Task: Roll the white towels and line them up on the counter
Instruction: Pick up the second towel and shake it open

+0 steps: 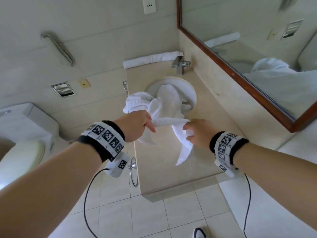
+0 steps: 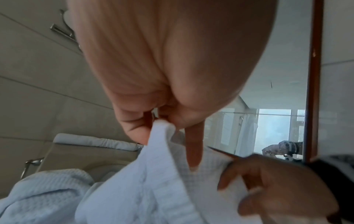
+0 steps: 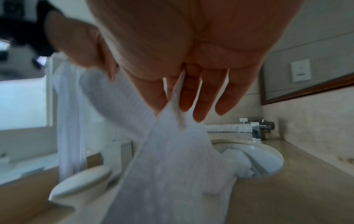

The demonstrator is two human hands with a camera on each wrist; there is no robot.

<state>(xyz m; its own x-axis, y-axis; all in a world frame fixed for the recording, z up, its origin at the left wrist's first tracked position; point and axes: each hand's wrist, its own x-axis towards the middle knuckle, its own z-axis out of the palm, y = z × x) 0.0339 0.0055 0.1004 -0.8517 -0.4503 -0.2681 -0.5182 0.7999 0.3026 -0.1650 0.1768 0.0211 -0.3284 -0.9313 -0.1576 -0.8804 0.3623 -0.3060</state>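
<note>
Gripping one towel (image 1: 167, 117) edge between them, both hands hold it above the surface (image 1: 214, 117): left hand (image 1: 137, 127) pinches one end, right hand (image 1: 197, 134) the other. Beyond them, its bulk trails into the sink (image 1: 192, 93); farther on lies a rolled towel (image 1: 151, 59).

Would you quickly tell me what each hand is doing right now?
Left hand: closed, gripping the white towel.
Right hand: closed, pinching the same towel's edge.

Towels (image 1: 164, 107) are all plain white, the counter (image 1: 205, 110) is beige, the mirror frame (image 1: 240, 79) reddish-brown wood, and the wristbands (image 1: 106, 136) are black with black-and-white square tags.
</note>
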